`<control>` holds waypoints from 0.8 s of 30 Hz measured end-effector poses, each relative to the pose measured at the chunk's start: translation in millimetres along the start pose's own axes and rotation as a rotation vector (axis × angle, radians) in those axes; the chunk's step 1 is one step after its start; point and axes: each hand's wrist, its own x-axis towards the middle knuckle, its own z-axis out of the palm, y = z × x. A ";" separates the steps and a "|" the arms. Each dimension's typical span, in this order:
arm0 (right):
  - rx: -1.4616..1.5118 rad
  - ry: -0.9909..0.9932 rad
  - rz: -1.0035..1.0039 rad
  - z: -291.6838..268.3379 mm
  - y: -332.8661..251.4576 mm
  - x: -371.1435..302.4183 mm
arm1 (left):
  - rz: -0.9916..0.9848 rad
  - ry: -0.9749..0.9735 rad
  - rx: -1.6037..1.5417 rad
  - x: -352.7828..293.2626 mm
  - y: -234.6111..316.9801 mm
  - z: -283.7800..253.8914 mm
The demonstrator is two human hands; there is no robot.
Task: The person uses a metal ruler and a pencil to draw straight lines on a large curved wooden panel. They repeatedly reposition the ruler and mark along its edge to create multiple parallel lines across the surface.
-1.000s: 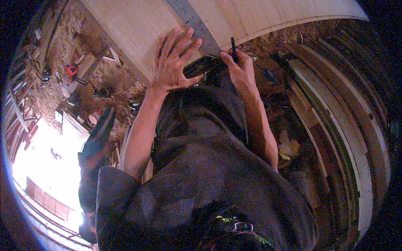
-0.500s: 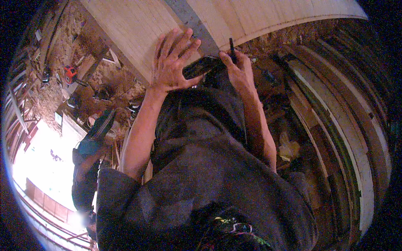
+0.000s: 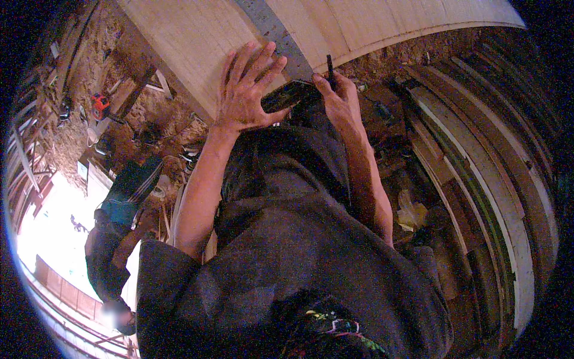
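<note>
My left hand (image 3: pixel 248 90) lies with fingers spread on a pale wooden board (image 3: pixel 179 36), beside a flat grey metal strip (image 3: pixel 275 37) that looks like a wide ruler. The strip runs across the board to its near edge. At that edge, my right hand (image 3: pixel 342 102) is closed around a slim black pen (image 3: pixel 330 69), which points up between thumb and fingers. My right thumb reaches the near end of the strip. The pen's lower part is hidden in the hand.
Long stacked planks (image 3: pixel 478 155) curve along the right. A red and black tape measure (image 3: pixel 100 106) is at the left, above ground strewn with shavings (image 3: pixel 78 143). Another person (image 3: pixel 113 245) in dark clothes is at the lower left, near a bright opening.
The other person at the lower left has shifted, and more of their body shows. Both my hands, the strip and the board stay almost where they were.
</note>
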 end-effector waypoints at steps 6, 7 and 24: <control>0.082 0.025 -0.044 4.9 7.2 0.6 | 0.010 0.030 -0.024 -0.8 -0.2 4.0; 0.059 0.021 -0.056 4.0 6.4 0.7 | 0.011 0.030 -0.024 -0.8 -0.3 4.0; -0.325 0.420 -0.671 -14.4 -38.0 -0.8 | 0.015 0.098 -0.070 -1.7 7.5 3.2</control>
